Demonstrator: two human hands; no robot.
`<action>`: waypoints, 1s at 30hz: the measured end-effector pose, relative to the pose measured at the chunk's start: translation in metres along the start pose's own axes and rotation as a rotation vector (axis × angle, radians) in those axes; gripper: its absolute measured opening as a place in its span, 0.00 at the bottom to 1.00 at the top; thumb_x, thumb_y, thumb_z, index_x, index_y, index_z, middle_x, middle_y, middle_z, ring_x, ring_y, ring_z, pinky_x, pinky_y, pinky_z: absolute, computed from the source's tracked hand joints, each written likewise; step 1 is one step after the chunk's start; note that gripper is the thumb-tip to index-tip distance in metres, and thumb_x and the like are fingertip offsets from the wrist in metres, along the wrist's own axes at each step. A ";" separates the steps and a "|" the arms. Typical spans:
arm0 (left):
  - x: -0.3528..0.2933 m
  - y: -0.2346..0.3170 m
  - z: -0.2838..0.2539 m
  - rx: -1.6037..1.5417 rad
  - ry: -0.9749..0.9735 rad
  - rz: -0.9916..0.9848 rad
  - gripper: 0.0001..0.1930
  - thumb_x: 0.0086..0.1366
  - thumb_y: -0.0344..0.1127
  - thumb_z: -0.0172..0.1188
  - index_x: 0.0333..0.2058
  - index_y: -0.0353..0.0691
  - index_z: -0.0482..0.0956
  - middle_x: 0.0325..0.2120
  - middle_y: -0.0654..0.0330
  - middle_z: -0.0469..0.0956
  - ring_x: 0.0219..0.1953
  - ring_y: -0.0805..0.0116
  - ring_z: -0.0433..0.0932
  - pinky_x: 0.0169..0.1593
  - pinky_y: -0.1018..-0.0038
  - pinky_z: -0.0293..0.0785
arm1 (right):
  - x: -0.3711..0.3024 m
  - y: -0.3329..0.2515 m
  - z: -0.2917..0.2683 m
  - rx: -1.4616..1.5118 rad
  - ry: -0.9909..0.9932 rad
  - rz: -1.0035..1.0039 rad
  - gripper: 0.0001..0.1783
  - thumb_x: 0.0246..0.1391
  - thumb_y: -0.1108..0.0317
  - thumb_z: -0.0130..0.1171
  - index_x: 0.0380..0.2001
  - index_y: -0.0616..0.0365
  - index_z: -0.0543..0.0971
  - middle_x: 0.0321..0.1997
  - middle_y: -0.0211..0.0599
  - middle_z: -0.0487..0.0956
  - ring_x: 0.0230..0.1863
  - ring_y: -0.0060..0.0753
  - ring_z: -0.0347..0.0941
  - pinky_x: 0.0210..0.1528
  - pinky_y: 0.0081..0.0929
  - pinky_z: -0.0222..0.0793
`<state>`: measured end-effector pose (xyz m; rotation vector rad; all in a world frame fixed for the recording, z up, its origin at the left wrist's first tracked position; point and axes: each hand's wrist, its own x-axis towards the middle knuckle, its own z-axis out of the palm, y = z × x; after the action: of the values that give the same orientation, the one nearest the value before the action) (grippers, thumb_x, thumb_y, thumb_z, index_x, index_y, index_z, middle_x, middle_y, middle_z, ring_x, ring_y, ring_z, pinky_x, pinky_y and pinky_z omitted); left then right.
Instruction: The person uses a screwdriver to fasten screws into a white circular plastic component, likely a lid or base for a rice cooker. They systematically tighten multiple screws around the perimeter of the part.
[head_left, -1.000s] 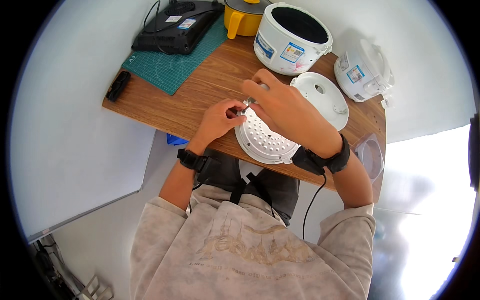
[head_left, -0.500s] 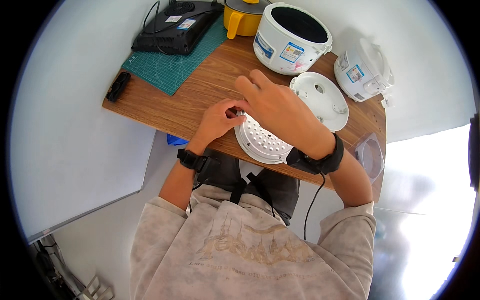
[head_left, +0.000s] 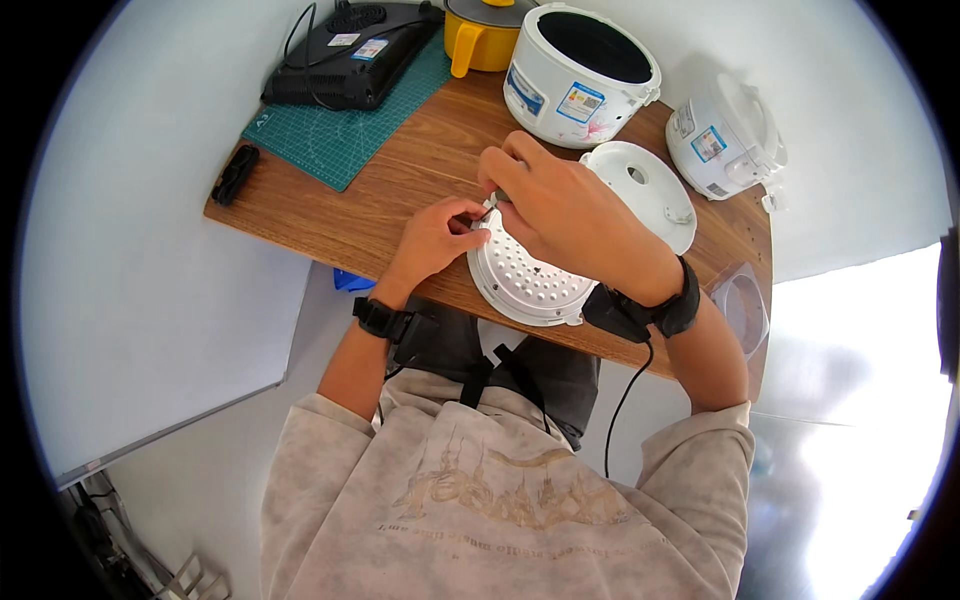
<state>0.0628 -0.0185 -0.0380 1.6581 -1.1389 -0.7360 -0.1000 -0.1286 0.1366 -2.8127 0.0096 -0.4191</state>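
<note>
A round white rice cooker lid part [head_left: 535,285] with a dimpled metal plate lies near the table's front edge. My left hand [head_left: 440,238] is closed at its upper left rim, thumb resting on the plate and index finger by the rim. Above it, my right hand [head_left: 560,205] is curled round a screwdriver [head_left: 488,212], whose thin dark shaft slants down to the rim beside my left fingertips. Most of its handle is hidden in my fist. My right forearm and wrist cover the lid part's upper right side.
Behind my right hand lies a white lid cover [head_left: 655,190], near an open white rice cooker body [head_left: 550,105]. A smaller white cooker [head_left: 720,140], yellow pot [head_left: 490,45], green cutting mat [head_left: 320,145], black appliance [head_left: 350,75], black object [head_left: 236,175] and clear container [head_left: 742,315] are around.
My right hand has turned and shifted slightly right, so the screwdriver's shaft now shows. My left hand stays at the rim.
</note>
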 end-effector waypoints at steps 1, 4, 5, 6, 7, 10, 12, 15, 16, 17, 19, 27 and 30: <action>0.000 0.001 0.000 -0.002 -0.001 -0.001 0.20 0.59 0.39 0.73 0.48 0.38 0.84 0.42 0.58 0.84 0.35 0.69 0.83 0.42 0.73 0.80 | 0.000 0.000 -0.001 0.017 0.004 0.018 0.12 0.55 0.77 0.59 0.41 0.57 0.70 0.41 0.41 0.70 0.33 0.49 0.76 0.34 0.41 0.73; 0.001 0.002 0.001 -0.005 -0.001 0.004 0.20 0.59 0.40 0.73 0.48 0.38 0.84 0.42 0.58 0.84 0.36 0.68 0.84 0.42 0.73 0.80 | 0.000 0.003 -0.001 0.066 0.025 0.052 0.12 0.55 0.76 0.59 0.41 0.56 0.69 0.41 0.41 0.70 0.33 0.49 0.77 0.34 0.40 0.73; 0.001 0.001 0.001 -0.005 0.002 0.011 0.20 0.59 0.40 0.72 0.48 0.38 0.84 0.42 0.57 0.84 0.36 0.68 0.84 0.43 0.72 0.80 | -0.001 0.006 0.000 0.081 0.037 0.050 0.12 0.55 0.76 0.58 0.40 0.56 0.69 0.41 0.41 0.71 0.33 0.49 0.78 0.34 0.39 0.73; 0.001 0.000 0.001 -0.006 0.004 0.019 0.20 0.59 0.40 0.72 0.48 0.38 0.84 0.42 0.57 0.84 0.36 0.67 0.84 0.43 0.72 0.80 | -0.001 0.008 0.000 0.096 0.048 0.049 0.11 0.55 0.76 0.58 0.40 0.56 0.69 0.41 0.41 0.71 0.33 0.49 0.78 0.34 0.39 0.73; 0.000 0.001 0.001 -0.002 0.008 0.015 0.19 0.60 0.39 0.72 0.48 0.39 0.84 0.43 0.57 0.84 0.37 0.67 0.84 0.43 0.72 0.80 | -0.002 0.008 0.000 0.092 0.039 0.061 0.12 0.55 0.76 0.59 0.40 0.56 0.69 0.41 0.41 0.71 0.34 0.48 0.78 0.35 0.39 0.74; -0.001 0.004 0.001 0.021 0.020 0.009 0.17 0.62 0.39 0.70 0.48 0.40 0.85 0.43 0.57 0.84 0.38 0.66 0.84 0.44 0.72 0.80 | -0.003 0.008 -0.002 0.080 0.024 0.088 0.12 0.55 0.76 0.59 0.41 0.56 0.69 0.42 0.41 0.71 0.35 0.48 0.79 0.35 0.39 0.74; 0.000 0.005 0.002 0.051 0.032 0.009 0.15 0.63 0.38 0.68 0.47 0.41 0.86 0.44 0.58 0.84 0.39 0.64 0.84 0.45 0.72 0.79 | -0.004 0.010 -0.002 0.073 0.033 0.091 0.12 0.55 0.76 0.59 0.41 0.56 0.69 0.42 0.41 0.71 0.35 0.47 0.79 0.35 0.39 0.74; 0.003 -0.004 0.003 0.101 0.077 0.083 0.12 0.66 0.39 0.65 0.45 0.42 0.87 0.44 0.57 0.85 0.39 0.61 0.84 0.45 0.70 0.78 | -0.005 0.011 -0.001 0.074 0.044 0.077 0.13 0.55 0.76 0.59 0.42 0.56 0.69 0.42 0.41 0.71 0.35 0.47 0.79 0.35 0.39 0.74; 0.003 -0.003 0.003 0.090 0.082 0.090 0.12 0.66 0.39 0.65 0.44 0.42 0.87 0.43 0.57 0.85 0.39 0.60 0.84 0.45 0.69 0.78 | -0.006 0.011 -0.001 0.082 0.048 0.071 0.13 0.55 0.77 0.59 0.42 0.56 0.69 0.42 0.40 0.71 0.36 0.46 0.79 0.35 0.38 0.74; 0.003 -0.002 0.004 0.079 0.088 0.097 0.12 0.66 0.39 0.64 0.44 0.42 0.87 0.42 0.57 0.85 0.39 0.60 0.84 0.45 0.69 0.78 | -0.006 0.012 -0.002 0.090 0.053 0.065 0.13 0.55 0.77 0.59 0.42 0.56 0.69 0.42 0.40 0.71 0.36 0.46 0.79 0.35 0.38 0.74; 0.003 0.001 0.004 0.072 0.092 0.085 0.12 0.66 0.39 0.64 0.43 0.42 0.87 0.41 0.56 0.86 0.39 0.59 0.84 0.45 0.68 0.78 | -0.007 0.013 -0.002 0.098 0.056 0.058 0.13 0.55 0.77 0.59 0.42 0.57 0.69 0.42 0.40 0.71 0.36 0.46 0.79 0.36 0.38 0.74; 0.007 0.001 0.004 0.004 0.070 -0.011 0.11 0.64 0.38 0.66 0.42 0.41 0.88 0.39 0.57 0.87 0.39 0.63 0.85 0.46 0.70 0.78 | -0.009 0.015 -0.001 0.115 0.061 0.016 0.14 0.54 0.78 0.59 0.41 0.57 0.69 0.42 0.39 0.71 0.37 0.45 0.80 0.36 0.36 0.74; 0.007 -0.003 0.003 -0.004 0.050 0.017 0.11 0.64 0.37 0.66 0.42 0.40 0.88 0.39 0.57 0.87 0.39 0.64 0.85 0.46 0.71 0.78 | -0.010 0.017 0.000 0.121 0.059 0.015 0.14 0.54 0.79 0.60 0.41 0.57 0.69 0.43 0.39 0.71 0.37 0.45 0.80 0.36 0.36 0.74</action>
<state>0.0636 -0.0257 -0.0420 1.6529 -1.1139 -0.6824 -0.1091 -0.1443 0.1293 -2.6788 0.0167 -0.4822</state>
